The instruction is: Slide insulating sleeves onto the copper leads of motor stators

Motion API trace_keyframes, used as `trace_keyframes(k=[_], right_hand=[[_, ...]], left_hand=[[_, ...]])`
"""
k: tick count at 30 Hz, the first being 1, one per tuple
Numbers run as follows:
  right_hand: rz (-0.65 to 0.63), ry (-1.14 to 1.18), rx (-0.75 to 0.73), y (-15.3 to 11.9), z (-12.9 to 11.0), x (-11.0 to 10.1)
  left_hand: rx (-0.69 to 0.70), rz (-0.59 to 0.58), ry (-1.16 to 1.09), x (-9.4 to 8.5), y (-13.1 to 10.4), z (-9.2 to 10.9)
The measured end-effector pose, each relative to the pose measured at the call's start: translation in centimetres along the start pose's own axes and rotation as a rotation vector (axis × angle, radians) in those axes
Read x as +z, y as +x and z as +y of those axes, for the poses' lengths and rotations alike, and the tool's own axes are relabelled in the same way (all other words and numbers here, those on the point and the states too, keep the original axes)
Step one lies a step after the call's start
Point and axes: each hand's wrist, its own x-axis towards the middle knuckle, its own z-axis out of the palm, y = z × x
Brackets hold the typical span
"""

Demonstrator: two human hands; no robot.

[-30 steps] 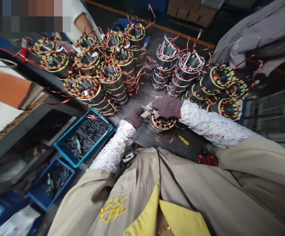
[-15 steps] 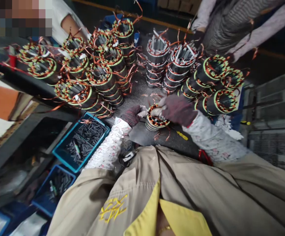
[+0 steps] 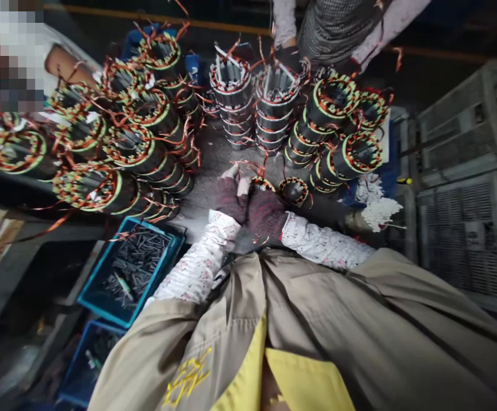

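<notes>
A small motor stator (image 3: 262, 184) with orange copper windings stands at the table's near middle, its near side hidden behind my right hand. My right hand (image 3: 268, 216), in a dark red knitted glove, is curled against it, fingertips out of sight. Just left of it, my left hand (image 3: 233, 197) wears a similar glove with bare fingertips. Its fingers are bent close together at the loose copper wires (image 3: 252, 166) above the stator; the exact pinch is too small to tell. A second small stator (image 3: 293, 191) sits right of my right hand, apart from it.
Stacked larger stators (image 3: 128, 148) crowd the left; more stacks (image 3: 231, 85) stand behind and right. A blue bin (image 3: 103, 311) of dark strips is at lower left. White scraps (image 3: 381, 205) lie right. Across the table, a co-worker's sleeve (image 3: 285, 23) reaches the stacks.
The view has shifted. My right hand has come down from the stator's top to its near side, close beside my left. The second small stator now shows to the right.
</notes>
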Motion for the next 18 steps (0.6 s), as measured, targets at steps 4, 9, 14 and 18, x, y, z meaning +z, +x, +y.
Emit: trace_keyframes(k=[4,9,14,18], right_hand=[[0.097,0.087,0.0,-0.8,3.4,0.2],[0.159,0.026,0.202,-1.6,10.6,1.8],[-0.021,-0.092,0.165,-1.4,14.5,4.7],[-0.032,-0.12,0.136,-1.2,13.9,3.4]], left_hand=[[-0.054,0.082,-0.168,0.9,-1.2,-0.8],[0.002,0.041,-0.011,-2.6,-1.9,-3.8],[0.145,-0.268,0.402,-4.4,-1.6,-5.3],[0.087,-0.449,0.448,-4.1,-0.3,-6.0]])
